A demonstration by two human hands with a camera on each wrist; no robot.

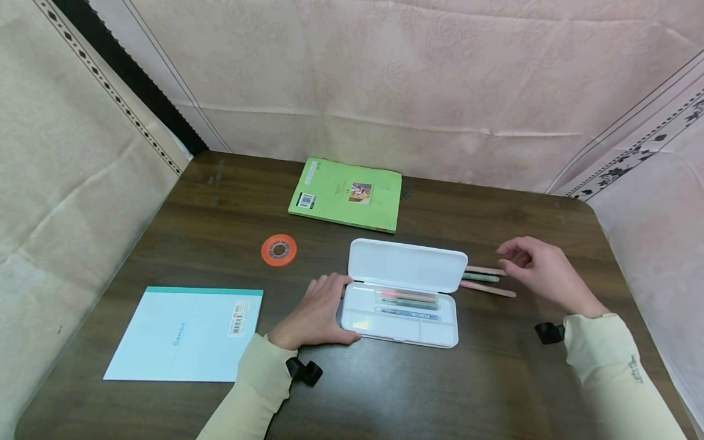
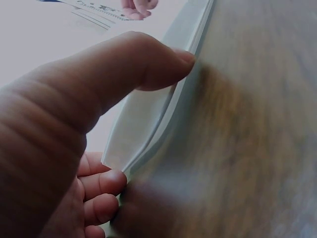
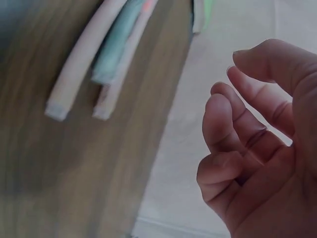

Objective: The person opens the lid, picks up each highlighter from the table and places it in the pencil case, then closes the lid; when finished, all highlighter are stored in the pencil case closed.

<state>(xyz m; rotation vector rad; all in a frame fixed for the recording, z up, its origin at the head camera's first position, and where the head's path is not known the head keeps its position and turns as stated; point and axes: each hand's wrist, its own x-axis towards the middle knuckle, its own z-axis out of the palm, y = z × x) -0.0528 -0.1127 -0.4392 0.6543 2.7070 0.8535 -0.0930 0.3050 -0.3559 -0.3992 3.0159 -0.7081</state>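
Note:
A white pencil case (image 1: 407,266) lies with its lid back on the table. My left hand (image 1: 321,311) grips its left end, thumb at the front edge and fingers around the far side; in the left wrist view the thumb (image 2: 133,62) lies across the case's rim. Inside the tray are pinkish and green pens (image 1: 409,303) and a blue pen (image 1: 409,313). Right of the lid, a green pen (image 1: 481,277) lies between two pink pens (image 1: 488,288), their other ends hidden by the lid. My right hand (image 1: 536,269) hovers beside their tips, fingers loosely curved, holding nothing.
Left of the case lies a pale blue notebook (image 1: 181,336) with a barcode label. An orange tape roll (image 1: 268,252) sits behind my left hand. At the back is a green book (image 1: 341,189). Patterned cloth (image 1: 412,79) hangs around the table.

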